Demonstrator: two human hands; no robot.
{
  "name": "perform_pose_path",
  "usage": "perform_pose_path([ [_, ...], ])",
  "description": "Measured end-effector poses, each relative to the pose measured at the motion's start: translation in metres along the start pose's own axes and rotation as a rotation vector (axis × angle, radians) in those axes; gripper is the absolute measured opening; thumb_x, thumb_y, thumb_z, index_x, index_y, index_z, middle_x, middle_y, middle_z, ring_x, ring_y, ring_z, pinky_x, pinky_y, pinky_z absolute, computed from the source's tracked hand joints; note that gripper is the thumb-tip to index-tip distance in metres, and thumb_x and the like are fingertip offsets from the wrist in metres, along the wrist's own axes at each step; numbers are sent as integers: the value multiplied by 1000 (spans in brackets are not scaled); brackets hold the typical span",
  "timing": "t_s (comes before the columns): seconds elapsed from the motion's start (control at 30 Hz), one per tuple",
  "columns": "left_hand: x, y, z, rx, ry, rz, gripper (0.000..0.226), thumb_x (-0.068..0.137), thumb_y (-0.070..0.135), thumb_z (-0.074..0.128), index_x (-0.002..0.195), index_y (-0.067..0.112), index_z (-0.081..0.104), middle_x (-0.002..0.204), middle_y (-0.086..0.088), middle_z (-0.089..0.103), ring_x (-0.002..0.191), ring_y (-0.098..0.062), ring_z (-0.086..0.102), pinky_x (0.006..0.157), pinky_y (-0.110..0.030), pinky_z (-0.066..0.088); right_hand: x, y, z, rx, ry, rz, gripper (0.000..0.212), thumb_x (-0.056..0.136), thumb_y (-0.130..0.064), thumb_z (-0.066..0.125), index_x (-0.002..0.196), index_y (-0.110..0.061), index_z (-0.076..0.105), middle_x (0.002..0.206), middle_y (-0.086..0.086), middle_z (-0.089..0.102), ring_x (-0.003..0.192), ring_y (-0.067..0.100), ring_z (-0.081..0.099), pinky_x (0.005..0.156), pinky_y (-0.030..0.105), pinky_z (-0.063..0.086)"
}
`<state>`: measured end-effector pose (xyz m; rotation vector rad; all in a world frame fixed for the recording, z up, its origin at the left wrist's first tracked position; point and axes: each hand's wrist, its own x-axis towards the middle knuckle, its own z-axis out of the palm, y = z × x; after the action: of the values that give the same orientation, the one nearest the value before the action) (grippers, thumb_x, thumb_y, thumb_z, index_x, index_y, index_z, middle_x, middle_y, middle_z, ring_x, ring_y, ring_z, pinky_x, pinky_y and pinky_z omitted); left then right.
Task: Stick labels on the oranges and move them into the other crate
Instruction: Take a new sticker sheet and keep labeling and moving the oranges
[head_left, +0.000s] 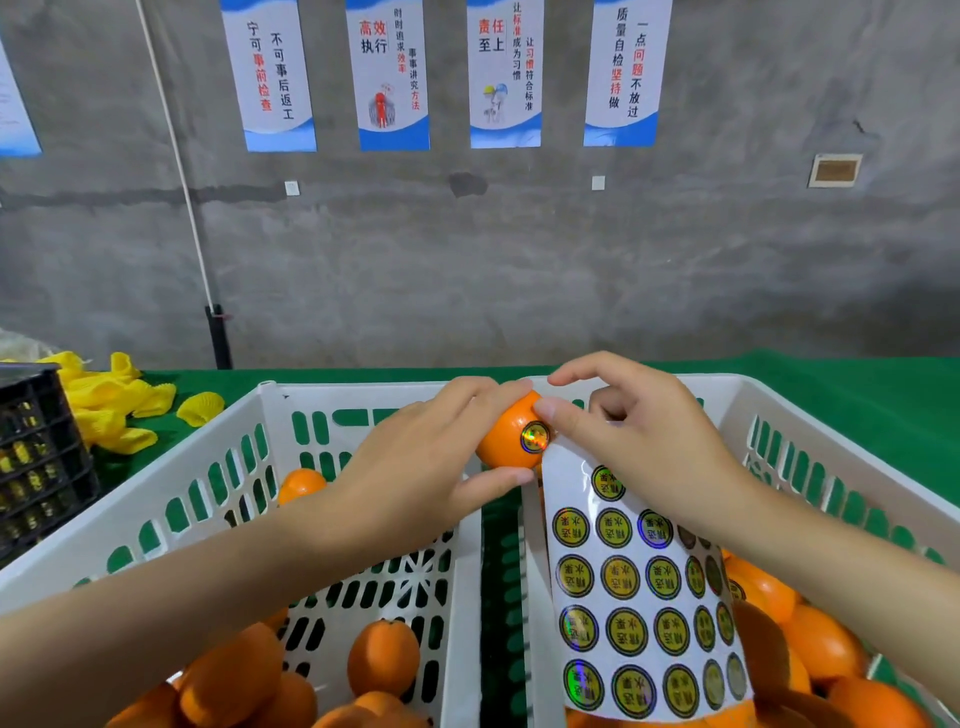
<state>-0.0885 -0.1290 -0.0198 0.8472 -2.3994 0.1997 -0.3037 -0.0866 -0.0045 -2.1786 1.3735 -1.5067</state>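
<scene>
My left hand grips an orange above the gap between two white crates. A round shiny label sits on the orange's near side, and the thumb tip of my right hand touches the orange just above it. That hand also holds the top of a sheet of round yellow-green labels, which hangs down over the right crate. Several oranges fill the right crate. The left crate holds several oranges on its slotted floor.
Green cloth covers the table. Yellow foam fruit nets lie at the back left beside a black crate. A grey concrete wall with posters rises behind the table.
</scene>
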Motion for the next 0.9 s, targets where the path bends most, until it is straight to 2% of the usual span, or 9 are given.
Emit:
perform_pose_path([
  [0.13, 1, 10, 5, -58, -40, 8, 68, 91, 52, 63, 146, 45, 24, 144, 16, 35, 120, -15, 52, 97, -39, 49, 0, -2, 0, 21, 72, -26, 15, 89, -46, 63, 96, -32, 64, 44, -3, 42, 45, 7, 34, 49, 20, 29],
  [0.23, 2, 15, 7, 41, -75, 111, 69, 89, 46, 65, 146, 43, 26, 146, 8, 38, 116, -20, 54, 96, -36, 48, -1, -4, 0, 22, 95, -18, 13, 91, -44, 62, 94, -31, 65, 45, -1, 47, 44, 7, 37, 49, 19, 30],
  [0.33, 2, 15, 6, 106, -69, 173, 67, 90, 46, 64, 146, 41, 28, 146, 7, 39, 114, -18, 53, 94, -32, 43, -2, -5, -1, 5, 99, -14, 14, 92, -43, 60, 93, -30, 66, 45, -2, 48, 43, 6, 39, 49, 17, 30],
  [0.43, 1, 12, 5, 75, -95, 164, 67, 91, 48, 63, 146, 44, 25, 147, 12, 34, 119, -14, 49, 99, -33, 44, -2, -7, -1, 12, 107, -14, 17, 94, -43, 57, 91, -29, 66, 49, 1, 52, 45, 6, 39, 50, 27, 33],
  [0.53, 1, 13, 5, 8, -102, 140, 61, 92, 44, 62, 143, 43, 27, 144, 15, 31, 115, -11, 48, 97, -33, 48, -3, -13, -2, 48, 140, -63, 22, 95, -45, 53, 89, -30, 67, 60, 7, 60, 51, 17, 47, 51, 35, 39],
  [0.67, 1, 14, 4, -41, -96, 127, 51, 96, 40, 60, 142, 33, 40, 144, 16, 28, 115, -2, 46, 95, -30, 51, -4, -19, -3, 71, 205, -108, 27, 94, -45, 45, 86, -32, 67, 70, 0, 62, 61, 11, 54, 52, 19, 39],
  [0.73, 0, 14, 5, -97, -105, 102, 53, 96, 38, 61, 143, 37, 37, 145, 20, 24, 116, 1, 45, 96, -24, 48, -3, -19, -3, 61, 200, -91, 26, 95, -44, 46, 86, -32, 67, 69, 1, 61, 62, 13, 54, 52, 20, 39],
  [0.83, -1, 14, 6, -151, -132, 47, 55, 98, 36, 59, 144, 45, 30, 149, 25, 17, 118, -6, 52, 94, -14, 41, -2, -17, -4, 53, 207, -62, 27, 97, -39, 47, 86, -29, 69, 65, 2, 58, 58, 11, 50, 51, 19, 36],
  [0.9, -2, 15, 6, -157, -135, 30, 53, 99, 34, 57, 145, 45, 31, 151, 27, 13, 114, -10, 57, 93, -19, 45, -1, -16, -5, 46, 215, -54, 28, 97, -39, 46, 87, -28, 70, 61, -3, 54, 55, 5, 47, 50, 14, 33],
])
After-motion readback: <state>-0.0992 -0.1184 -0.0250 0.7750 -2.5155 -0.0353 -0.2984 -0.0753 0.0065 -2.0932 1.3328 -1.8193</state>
